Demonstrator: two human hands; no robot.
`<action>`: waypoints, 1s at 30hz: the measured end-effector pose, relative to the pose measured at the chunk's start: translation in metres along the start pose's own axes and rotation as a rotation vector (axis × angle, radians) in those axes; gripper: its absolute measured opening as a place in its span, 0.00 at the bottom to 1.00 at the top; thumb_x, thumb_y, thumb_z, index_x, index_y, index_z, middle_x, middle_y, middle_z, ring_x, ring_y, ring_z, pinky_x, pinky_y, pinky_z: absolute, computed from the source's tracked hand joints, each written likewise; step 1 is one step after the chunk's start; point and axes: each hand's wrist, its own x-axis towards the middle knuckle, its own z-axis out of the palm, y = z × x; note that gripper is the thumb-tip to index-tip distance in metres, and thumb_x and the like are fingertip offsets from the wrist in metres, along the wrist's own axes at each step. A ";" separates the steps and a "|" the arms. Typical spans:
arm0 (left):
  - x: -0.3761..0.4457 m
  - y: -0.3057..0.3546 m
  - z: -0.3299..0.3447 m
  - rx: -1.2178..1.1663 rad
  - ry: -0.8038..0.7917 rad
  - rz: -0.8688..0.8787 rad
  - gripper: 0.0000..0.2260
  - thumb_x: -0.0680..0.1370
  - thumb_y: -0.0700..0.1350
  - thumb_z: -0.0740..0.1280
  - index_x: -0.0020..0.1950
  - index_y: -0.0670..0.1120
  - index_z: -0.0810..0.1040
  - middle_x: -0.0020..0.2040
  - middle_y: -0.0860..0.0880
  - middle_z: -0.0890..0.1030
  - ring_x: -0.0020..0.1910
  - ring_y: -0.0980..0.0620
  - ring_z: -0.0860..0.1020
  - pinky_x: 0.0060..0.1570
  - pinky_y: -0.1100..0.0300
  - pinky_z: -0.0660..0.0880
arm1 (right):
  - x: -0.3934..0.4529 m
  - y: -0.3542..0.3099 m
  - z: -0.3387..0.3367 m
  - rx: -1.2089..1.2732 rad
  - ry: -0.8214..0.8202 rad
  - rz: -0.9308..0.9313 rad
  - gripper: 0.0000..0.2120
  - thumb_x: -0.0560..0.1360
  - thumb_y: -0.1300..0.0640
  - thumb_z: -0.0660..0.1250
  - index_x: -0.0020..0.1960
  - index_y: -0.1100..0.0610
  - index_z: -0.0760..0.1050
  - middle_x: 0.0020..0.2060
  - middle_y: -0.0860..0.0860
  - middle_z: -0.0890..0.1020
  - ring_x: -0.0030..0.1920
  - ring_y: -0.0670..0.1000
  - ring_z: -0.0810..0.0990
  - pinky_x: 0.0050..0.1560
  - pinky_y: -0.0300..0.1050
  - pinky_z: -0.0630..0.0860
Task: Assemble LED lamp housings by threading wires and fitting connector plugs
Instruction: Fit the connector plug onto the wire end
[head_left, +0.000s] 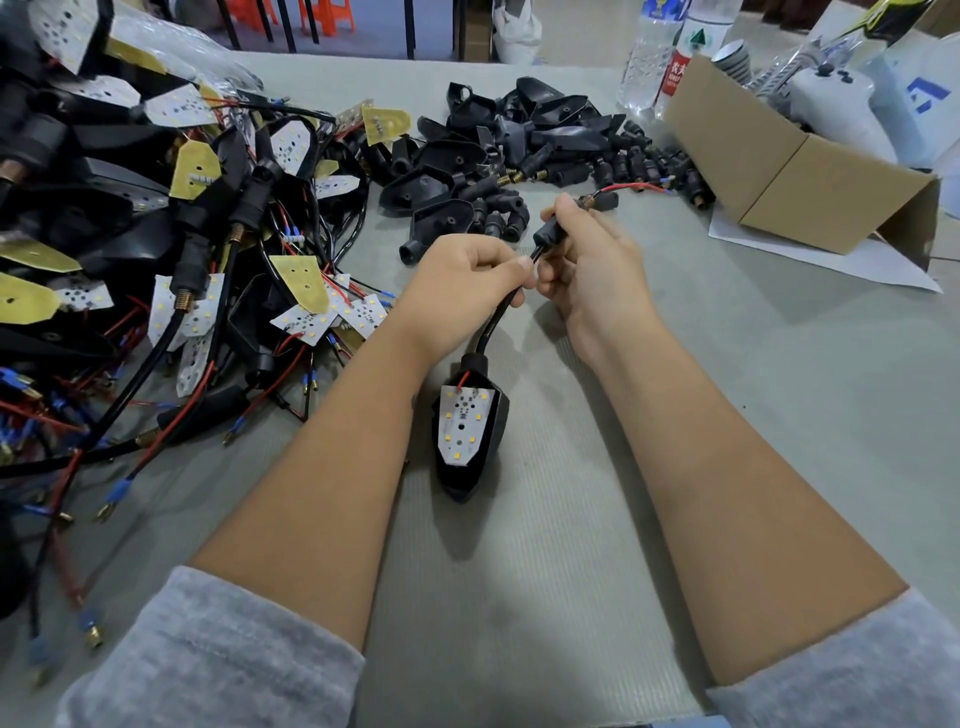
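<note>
head view: left hand (462, 280) pinches the black cable (493, 322) just below the connector plug (551, 234); right hand (587, 265) grips the plug, fingers curled round it. red wire (631, 187) sticks out of the plug's far end. cable runs down to a black lamp housing (470, 441) lying on the grey counter (571, 519) between the forearms, white led board (465, 421) facing up. finished lamps piled left (182, 234), loose housings and plugs (519, 150) beyond the hands, cardboard box (789, 176) right.
</note>
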 end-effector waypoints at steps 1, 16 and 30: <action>0.000 -0.001 0.000 0.004 0.004 0.004 0.10 0.80 0.40 0.65 0.39 0.44 0.80 0.33 0.49 0.78 0.36 0.49 0.72 0.43 0.58 0.69 | 0.000 0.000 0.000 -0.008 -0.006 0.001 0.08 0.80 0.54 0.64 0.43 0.56 0.76 0.28 0.47 0.73 0.25 0.47 0.70 0.29 0.40 0.68; 0.002 -0.005 0.001 0.009 0.036 0.031 0.11 0.81 0.43 0.64 0.39 0.48 0.81 0.31 0.53 0.79 0.35 0.52 0.73 0.44 0.55 0.73 | -0.004 -0.002 0.002 -0.092 -0.037 -0.009 0.06 0.78 0.57 0.66 0.44 0.57 0.76 0.30 0.48 0.72 0.28 0.48 0.68 0.29 0.39 0.65; 0.004 -0.004 -0.002 -0.073 -0.116 -0.023 0.14 0.81 0.37 0.60 0.37 0.42 0.77 0.33 0.47 0.78 0.33 0.56 0.73 0.38 0.69 0.72 | -0.004 0.000 0.002 -0.075 0.015 -0.036 0.10 0.77 0.59 0.67 0.38 0.55 0.72 0.30 0.51 0.74 0.27 0.50 0.68 0.27 0.41 0.65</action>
